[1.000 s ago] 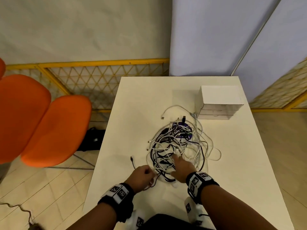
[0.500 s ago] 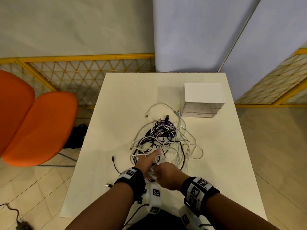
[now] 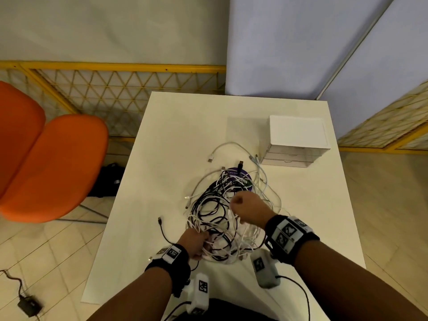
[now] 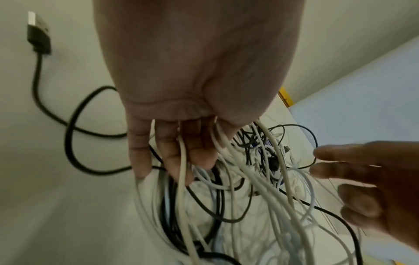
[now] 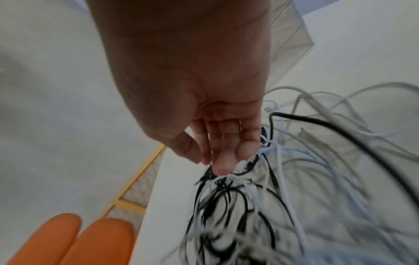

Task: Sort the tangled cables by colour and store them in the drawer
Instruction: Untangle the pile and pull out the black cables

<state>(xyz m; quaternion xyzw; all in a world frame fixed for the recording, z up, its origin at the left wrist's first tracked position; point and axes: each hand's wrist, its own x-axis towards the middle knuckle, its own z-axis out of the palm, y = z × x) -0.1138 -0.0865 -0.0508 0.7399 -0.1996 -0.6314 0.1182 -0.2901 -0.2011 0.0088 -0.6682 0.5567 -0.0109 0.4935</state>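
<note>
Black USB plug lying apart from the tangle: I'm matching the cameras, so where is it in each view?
Head: black USB plug on the table, left of the cable tangle, beyond the left hand.
Left wrist: top left corner.
Right wrist: not in it.
Shared landmark: the cable tangle.

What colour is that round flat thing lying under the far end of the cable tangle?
Purple; the round flat disc shows best in the head view.
</note>
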